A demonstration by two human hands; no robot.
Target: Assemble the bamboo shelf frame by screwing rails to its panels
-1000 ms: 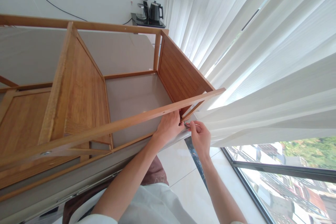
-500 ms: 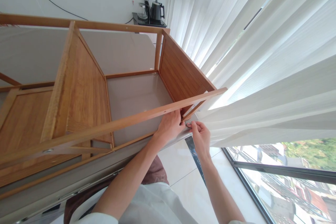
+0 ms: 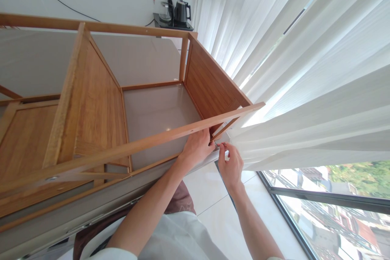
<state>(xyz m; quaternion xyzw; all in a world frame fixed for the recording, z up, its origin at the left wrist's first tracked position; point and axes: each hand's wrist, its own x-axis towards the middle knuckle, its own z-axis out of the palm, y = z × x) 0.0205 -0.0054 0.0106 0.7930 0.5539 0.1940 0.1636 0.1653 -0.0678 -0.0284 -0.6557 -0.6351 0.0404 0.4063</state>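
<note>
A wooden furniture frame (image 3: 161, 137) with panelled sides lies on a grey surface. My left hand (image 3: 197, 146) reaches under its near rail, the fingers closed around the lower right corner; the fingertips are partly hidden by the wood. Just to the right, my right hand (image 3: 232, 165) pinches a thin metal hex key (image 3: 217, 144) between thumb and fingers. The key's tip points at the corner by my left fingertips; I cannot tell whether it sits in a screw. The right end panel (image 3: 210, 77) of the frame stands upright behind both hands.
A black electric kettle (image 3: 183, 10) and a glass pot (image 3: 165, 13) stand on a dark tray at the back. White curtains (image 3: 292, 65) hang close on the right, above a window (image 3: 329, 195). A middle panel (image 3: 97, 105) divides the frame.
My right hand's fingers have shifted and spread a little around the hex key, the hand turning slightly. My left hand stays at the corner.
</note>
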